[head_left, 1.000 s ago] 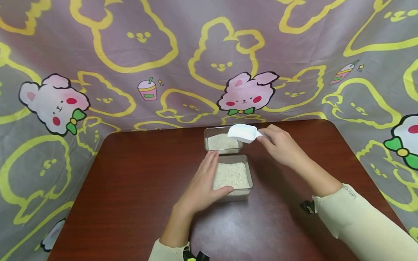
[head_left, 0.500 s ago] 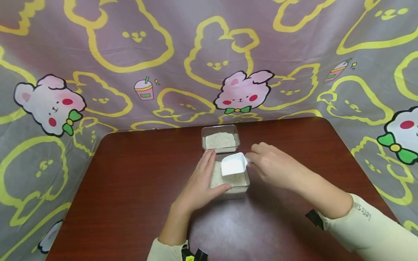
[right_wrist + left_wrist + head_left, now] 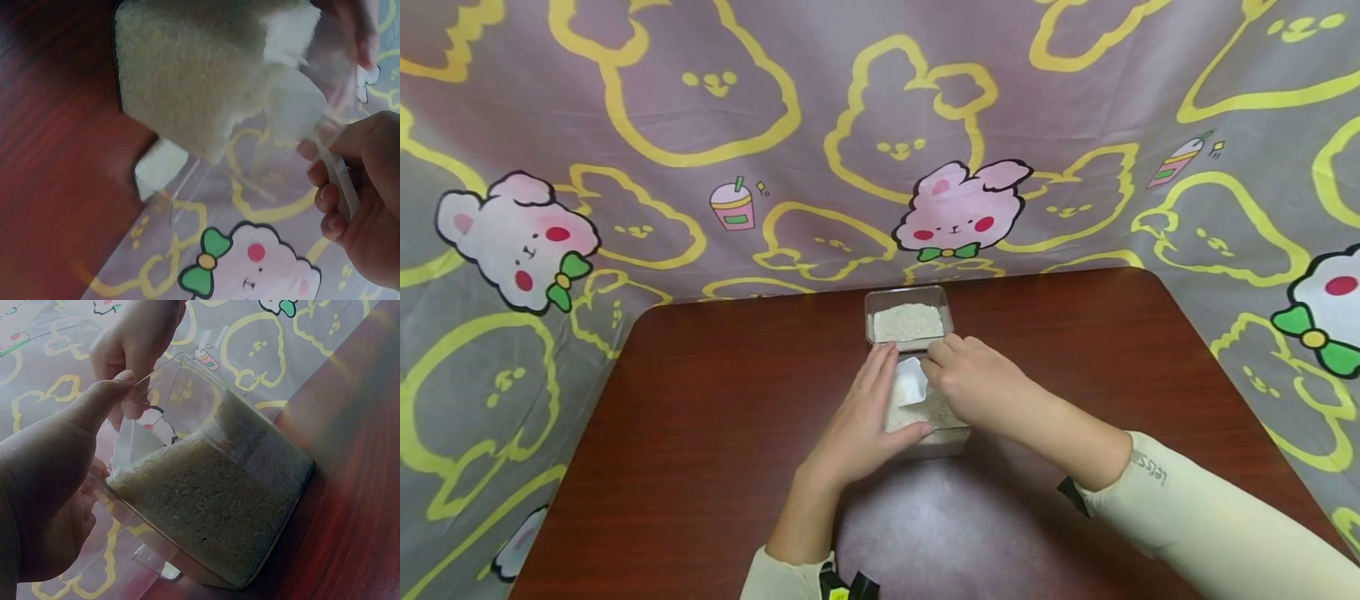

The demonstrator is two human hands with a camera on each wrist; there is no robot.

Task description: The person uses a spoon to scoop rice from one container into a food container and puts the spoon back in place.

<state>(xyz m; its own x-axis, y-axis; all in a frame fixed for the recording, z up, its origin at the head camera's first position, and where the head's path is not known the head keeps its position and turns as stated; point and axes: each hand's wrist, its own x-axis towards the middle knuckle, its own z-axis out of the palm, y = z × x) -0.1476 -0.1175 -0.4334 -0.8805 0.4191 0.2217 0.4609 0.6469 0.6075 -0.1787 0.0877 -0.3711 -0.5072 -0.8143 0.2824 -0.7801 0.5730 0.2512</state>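
Note:
In the head view a clear, straight-sided container of rice stands on the table. My left hand holds it at the left, thumb over the near rim and fingers along the side. My right hand grips the handle of a white scoop, whose bowl is down at the rice inside the rim. From the left wrist, the scoop shows against the top of the sloping rice. The right wrist view has the fingers curled round the handle.
Just behind stands a second clear container, also holding rice, at a lower level. Brown wooden table extends to both sides. A cartoon-printed curtain rises behind and beside the table.
My right hand has brought the scoop from over the far container back to the near one and down to its rice. The left hand has kept its place.

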